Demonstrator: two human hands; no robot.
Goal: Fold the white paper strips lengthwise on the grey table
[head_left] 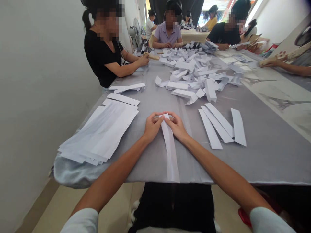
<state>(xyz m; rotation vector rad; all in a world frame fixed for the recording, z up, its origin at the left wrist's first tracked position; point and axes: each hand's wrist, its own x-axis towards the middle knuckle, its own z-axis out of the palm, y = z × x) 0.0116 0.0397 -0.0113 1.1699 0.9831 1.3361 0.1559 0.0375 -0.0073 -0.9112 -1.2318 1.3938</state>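
Between my two hands, a long white paper strip (170,152) is pinched at its far end, with the near end reaching down to the table's front edge. My left hand (153,125) has its thumb on top of the strip and its fingers curled behind. Mirroring it, my right hand (176,125) presses its own thumb on the same end, close to the left thumb. The strip shows lengthwise creases. Left of my hands lies a stack of white paper sheets (104,129). To the right are several flat folded paper strips (216,124).
A large heap of folded white paper pieces (191,69) covers the middle of the grey tablecloth (155,94). Loose strips (127,87) lie beyond the stack. A person in black (107,58) works at the left side, others sit around the far end. A wall (36,81) stands left.
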